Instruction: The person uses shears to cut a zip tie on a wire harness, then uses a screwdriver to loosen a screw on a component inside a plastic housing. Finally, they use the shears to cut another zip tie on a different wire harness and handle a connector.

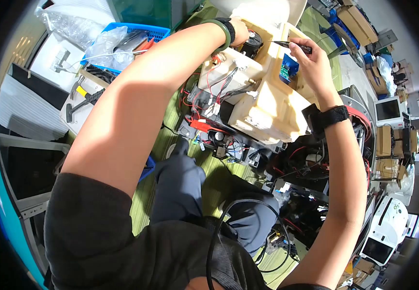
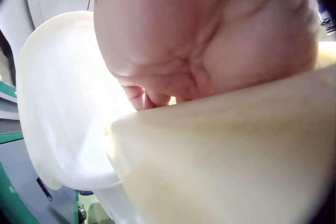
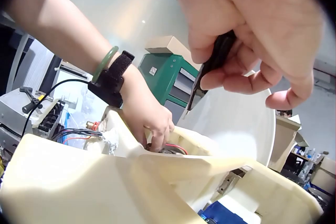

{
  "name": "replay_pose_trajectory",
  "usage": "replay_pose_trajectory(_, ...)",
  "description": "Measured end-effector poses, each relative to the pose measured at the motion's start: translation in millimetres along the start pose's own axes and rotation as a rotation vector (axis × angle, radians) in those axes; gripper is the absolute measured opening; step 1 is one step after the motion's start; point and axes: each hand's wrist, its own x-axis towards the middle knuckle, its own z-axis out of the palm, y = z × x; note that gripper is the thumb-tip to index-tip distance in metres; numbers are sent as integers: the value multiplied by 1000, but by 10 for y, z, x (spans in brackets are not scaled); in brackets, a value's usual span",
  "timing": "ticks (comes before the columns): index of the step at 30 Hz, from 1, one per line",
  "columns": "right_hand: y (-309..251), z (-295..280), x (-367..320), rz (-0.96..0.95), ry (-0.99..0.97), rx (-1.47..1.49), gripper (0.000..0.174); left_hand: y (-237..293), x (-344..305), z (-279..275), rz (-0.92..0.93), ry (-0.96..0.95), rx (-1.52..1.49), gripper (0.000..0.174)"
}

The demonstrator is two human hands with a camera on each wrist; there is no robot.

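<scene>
In the cream housing [image 1: 272, 108], a black round part [image 1: 253, 44] sits in one compartment. My left hand [image 1: 239, 32] reaches over the wall, and in the right wrist view the left hand [image 3: 147, 116] has bent fingers gripping the dark part's edge, their tips partly hidden. In the left wrist view the left palm [image 2: 205, 29] is above the cream wall [image 2: 236, 145]. My right hand [image 1: 314, 67] pinches a slim black pointed tool [image 1: 303, 47] in the air above the housing, its tip toward the round part. A blue part with a green board [image 1: 287, 70] lies in another compartment.
Loose wires and a red connector [image 1: 203, 125] hang in front of the housing. A blue basket [image 1: 158, 32] with plastic bags and a hammer [image 1: 81, 104] are at the left. Open electronics [image 1: 311, 157] lie at the right, a white curved shell [image 2: 68, 103] behind.
</scene>
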Motion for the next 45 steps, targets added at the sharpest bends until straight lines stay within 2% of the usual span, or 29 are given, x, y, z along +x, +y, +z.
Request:
replay_pose_trajectory(5,9,-49,-59,-8,-11,-2,28,26,-42,-69,-3,-13,49,12)
replay_pose_trajectory(7,-29,-71,-80,12,-17,23,28,-6,-54,-137,-111,-36,-258,18)
replay_pose_trajectory(8,-37,-86,-86,8,-7,19,28,-50,-77,-139,-151,7,-385,25)
replay_pose_trajectory(9,-43,-95,-92,3,2,17,28,-98,-108,-149,-117,78,-412,27)
replay_pose_trajectory(12,-39,-126,-121,-45,27,17,28,-188,-205,-214,-129,188,-575,28)
replay_pose_trajectory(14,-59,-158,-163,-51,47,-14,28,-200,-280,-252,-152,309,-774,22)
replay_pose_trajectory(15,-67,-168,-191,-57,65,-48,27,-198,-330,-258,-151,306,-774,22)
replay_pose_trajectory(17,-96,-180,-257,-52,84,-22,27,-122,-501,-396,-56,655,-1083,22)
replay_pose_trajectory(18,-111,-192,-292,-48,104,1,27,-49,-600,-516,-256,599,-1080,20)
replay_pose_trajectory(19,-137,-202,-333,-43,114,0,27,-8,-672,-554,-251,706,-1136,20)
replay_pose_trajectory(21,-210,-228,-452,-82,157,76,27,85,-791,-658,-437,747,-1050,21)
replay_pose_trajectory(25,-439,-308,-726,-108,214,92,25,296,-974,-658,-468,937,-1196,17)
replay_pose_trajectory(27,-489,-320,-842,-130,246,138,24,448,-1064,-674,-486,972,-1326,16)
replay_pose_trajectory(29,-479,-314,-949,-216,327,141,23,522,-1114,-624,-442,923,-1357,20)
replay_pose_trajectory(31,-523,-317,-1139,-174,362,149,23,697,-1189,-617,-474,1039,-1484,23)
replay_pose_trajectory(34,-516,-300,-1399,-310,580,-42,23,1021,-1264,-676,-543,1137,-1542,21)
replay_pose_trajectory(37,-499,-191,-1751,-306,724,-112,24,1287,-1304,-685,-563,1170,-1629,20)
replay_pose_trajectory(41,-483,-71,-2222,-267,759,-123,27,1566,-1308,-725,-542,1142,-1580,17)
replay_pose_trajectory(45,-500,-144,-2577,-351,770,-248,32,1772,-1240,-720,-480,1103,-1599,16)
